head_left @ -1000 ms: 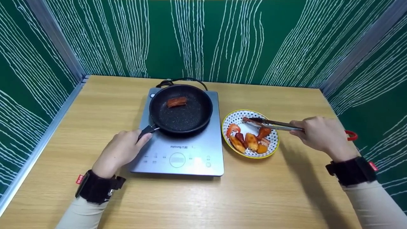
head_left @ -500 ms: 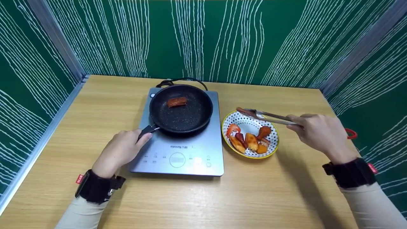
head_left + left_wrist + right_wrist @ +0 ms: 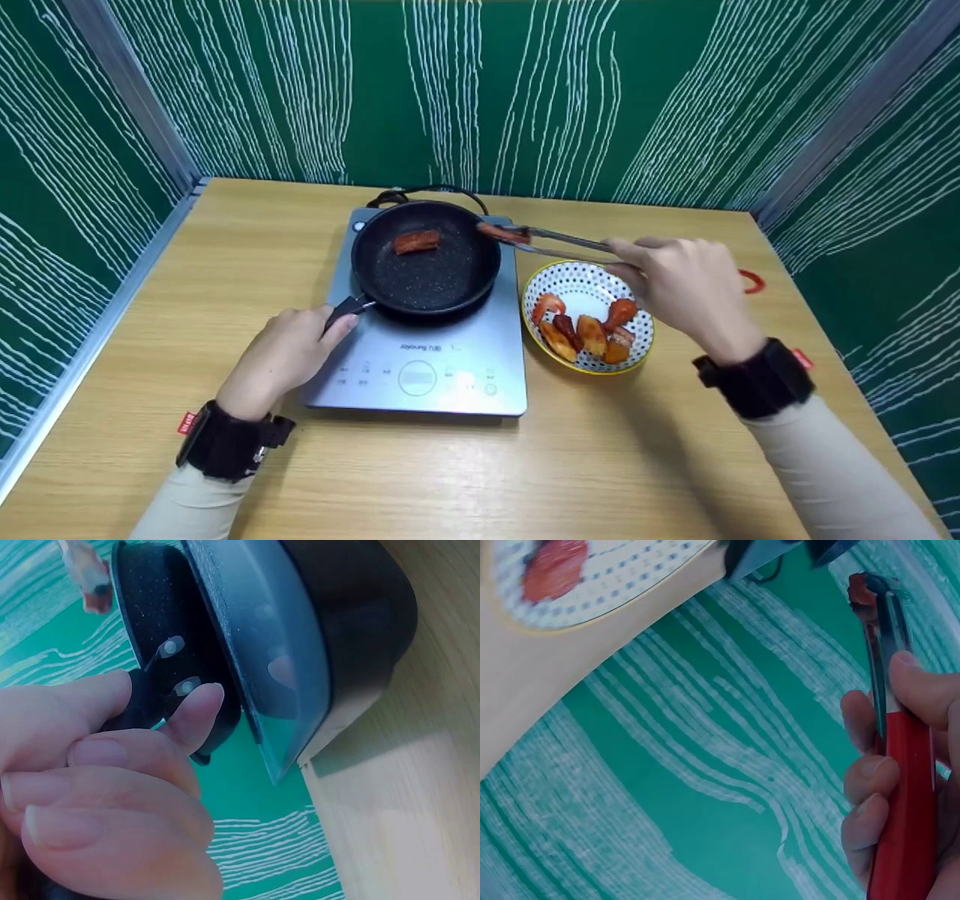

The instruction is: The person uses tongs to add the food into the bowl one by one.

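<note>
My left hand (image 3: 289,360) grips the black handle (image 3: 346,309) of a frying pan (image 3: 442,277), which sits on a silver induction cooker (image 3: 465,367). One reddish-brown piece of meat (image 3: 416,241) lies in the pan. With my right hand (image 3: 679,289) I hold red-handled metal tongs (image 3: 907,795). Their tips pinch another reddish-brown piece of food (image 3: 504,233), held up at the pan's right rim. Below the right hand stands a dotted bowl (image 3: 589,277) with a yellow rim. It holds a shrimp (image 3: 549,306), a drumstick (image 3: 621,312) and several other food pieces.
A black power cord (image 3: 450,187) loops behind the cooker. Green walls with white streaks (image 3: 540,97) enclose the wooden table (image 3: 262,240) at the back and sides. The bowl stands close to the cooker's right edge.
My right hand has moved left with the tongs, lifting the piece of food out of the bowl and over to the pan's right rim. The left hand and pan have stayed put.
</note>
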`<state>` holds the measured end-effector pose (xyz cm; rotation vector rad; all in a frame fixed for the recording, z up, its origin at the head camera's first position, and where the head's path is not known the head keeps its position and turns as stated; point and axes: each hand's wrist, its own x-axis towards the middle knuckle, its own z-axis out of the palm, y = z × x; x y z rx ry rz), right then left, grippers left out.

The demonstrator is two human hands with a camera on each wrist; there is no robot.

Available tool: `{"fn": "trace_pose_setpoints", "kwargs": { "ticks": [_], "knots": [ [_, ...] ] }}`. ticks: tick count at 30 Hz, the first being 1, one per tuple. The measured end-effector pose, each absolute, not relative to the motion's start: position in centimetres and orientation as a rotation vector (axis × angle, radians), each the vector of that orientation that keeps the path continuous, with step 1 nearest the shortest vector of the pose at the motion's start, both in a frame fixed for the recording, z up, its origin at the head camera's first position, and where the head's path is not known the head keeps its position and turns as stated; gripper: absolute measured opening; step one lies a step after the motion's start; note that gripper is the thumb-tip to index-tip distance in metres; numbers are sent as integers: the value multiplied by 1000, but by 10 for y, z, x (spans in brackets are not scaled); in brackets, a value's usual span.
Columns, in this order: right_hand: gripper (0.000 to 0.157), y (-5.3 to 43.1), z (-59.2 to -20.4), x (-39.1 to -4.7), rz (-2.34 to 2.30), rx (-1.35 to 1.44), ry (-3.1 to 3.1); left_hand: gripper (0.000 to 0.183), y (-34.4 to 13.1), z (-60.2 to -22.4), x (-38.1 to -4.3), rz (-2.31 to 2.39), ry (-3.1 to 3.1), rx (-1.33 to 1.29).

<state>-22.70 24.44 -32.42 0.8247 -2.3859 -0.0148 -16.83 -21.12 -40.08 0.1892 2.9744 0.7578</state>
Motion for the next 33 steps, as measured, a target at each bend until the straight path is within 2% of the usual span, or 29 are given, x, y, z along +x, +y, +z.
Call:
{"fn": "trace_pose_setpoints", "kwargs": {
  "ticks": [10,16,22,26,33],
  "knots": [
    [14,195,-327,-242,-124,857,-2441,41,-212,-399,-168,738,2997,218],
    [16,172,-324,-251,-270,869,-2425,42,-213,-399,-167,753,2988,208],
    [9,158,-326,-255,-459,874,-2399,42,-212,-400,-167,750,2995,211],
    [10,152,-329,-254,-576,851,-2356,42,-212,-399,-167,753,2992,203],
    [10,140,-338,-253,-559,799,-2326,42,-212,-400,-169,758,3024,230]
  ]
}}
